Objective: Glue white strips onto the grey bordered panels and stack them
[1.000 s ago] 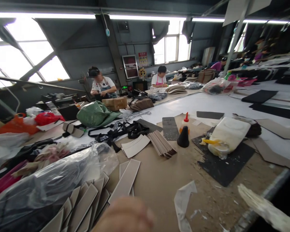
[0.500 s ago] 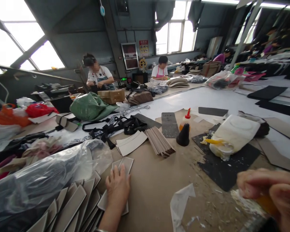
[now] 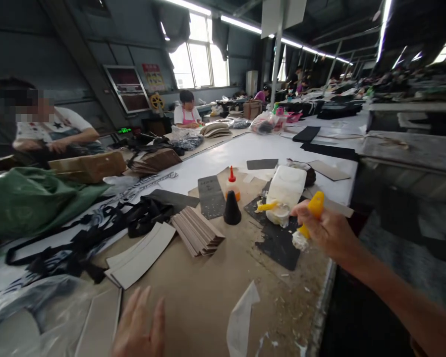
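Observation:
My right hand (image 3: 330, 230) is closed around the yellow handle of a glue brush (image 3: 315, 204), whose tip carries a clump of white paste. Just left of it a white plastic jug (image 3: 287, 184) lies on its side, smeared with paste at its cut mouth, where another yellow piece (image 3: 267, 206) sticks out. Under the jug is a black sheet (image 3: 280, 252) with white spots. At the bottom, my left hand (image 3: 139, 325) has its fingers apart and holds nothing. A grey-brown panel (image 3: 98, 322) lies beside it; whether the hand touches the panel or tabletop, I cannot tell.
A stack of narrow strips (image 3: 196, 232), pale curved pieces (image 3: 143, 255), a black cone (image 3: 232, 209) and a red-capped bottle (image 3: 232, 182) stand mid-table. A white scrap (image 3: 242, 320) lies in front. The table edge (image 3: 325, 302) runs at right. Two co-workers sit across at left.
The view has turned right. My right hand has moved out toward the jug, and the brush now shows plainly. My left hand has come off the panel it lay on.

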`<state>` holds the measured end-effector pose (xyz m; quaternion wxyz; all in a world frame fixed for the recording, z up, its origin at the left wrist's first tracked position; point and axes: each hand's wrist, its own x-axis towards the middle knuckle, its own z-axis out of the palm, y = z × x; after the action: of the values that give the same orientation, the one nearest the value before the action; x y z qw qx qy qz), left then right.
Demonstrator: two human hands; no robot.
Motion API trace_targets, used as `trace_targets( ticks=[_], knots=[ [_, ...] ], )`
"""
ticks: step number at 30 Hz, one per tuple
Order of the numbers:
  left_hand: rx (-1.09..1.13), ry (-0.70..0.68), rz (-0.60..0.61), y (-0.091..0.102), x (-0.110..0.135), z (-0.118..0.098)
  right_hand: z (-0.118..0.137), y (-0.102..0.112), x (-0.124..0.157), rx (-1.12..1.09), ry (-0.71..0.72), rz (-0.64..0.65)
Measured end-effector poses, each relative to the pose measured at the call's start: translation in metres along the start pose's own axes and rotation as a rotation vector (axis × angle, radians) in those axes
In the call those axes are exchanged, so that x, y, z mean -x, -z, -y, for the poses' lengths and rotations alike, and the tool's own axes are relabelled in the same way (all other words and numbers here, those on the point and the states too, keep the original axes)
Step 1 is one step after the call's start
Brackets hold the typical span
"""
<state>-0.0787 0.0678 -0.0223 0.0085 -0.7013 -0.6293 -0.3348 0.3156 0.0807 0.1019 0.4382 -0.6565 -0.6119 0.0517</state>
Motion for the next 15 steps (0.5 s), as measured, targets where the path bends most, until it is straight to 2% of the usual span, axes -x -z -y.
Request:
trace_targets(
  ticks=[3,6,9,15],
  knots=[
    [0.052,-0.067,0.044,-0.029,0.009,-0.043,-0.025,-0.001,-0.017,-0.037,-0.109,0.043],
    [0.087,-0.041,-0.004,-0.056,0.011,-0.066,-0.038,-0.003,-0.031,-0.046,-0.132,0.071],
    [0.136,-0.069,-0.016,-0.070,0.006,-0.069,-0.046,-0.007,-0.040,0.026,-0.074,0.060],
    [0.178,-0.163,-0.028,-0.073,0.001,-0.060,-0.057,-0.023,-0.053,0.230,0.024,0.152]
  ],
)
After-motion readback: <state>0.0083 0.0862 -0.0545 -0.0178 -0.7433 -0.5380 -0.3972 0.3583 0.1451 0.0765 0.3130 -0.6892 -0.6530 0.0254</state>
